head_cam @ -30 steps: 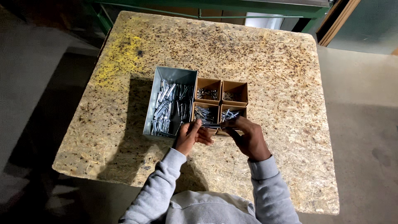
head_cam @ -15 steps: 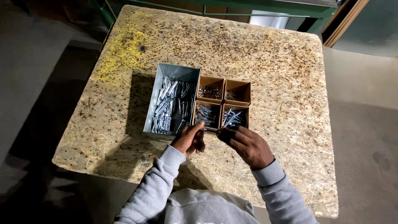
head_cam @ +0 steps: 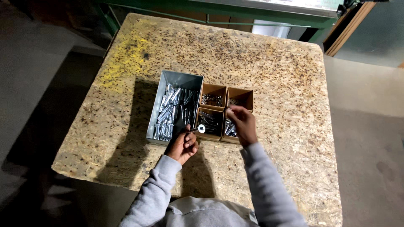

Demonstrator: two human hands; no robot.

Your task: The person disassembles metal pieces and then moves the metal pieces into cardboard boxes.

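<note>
My left hand rests at the near edge of a grey metal bin full of silver bolts and holds one bolt, its round head pointing right. My right hand reaches over the small brown cardboard boxes; its fingertips hover above the divide between the near right and far right boxes. Whether those fingers pinch anything I cannot tell. The near boxes hold bolts, and the far left box holds small dark pieces.
Bin and boxes sit mid-way on a chipboard table with a yellow stain at the far left. A green metal frame runs behind the table. Grey floor lies on both sides.
My right hand has moved forward from the near box edge to over the right-hand boxes. My left hand has drawn back slightly and now shows a bolt in its fingers.
</note>
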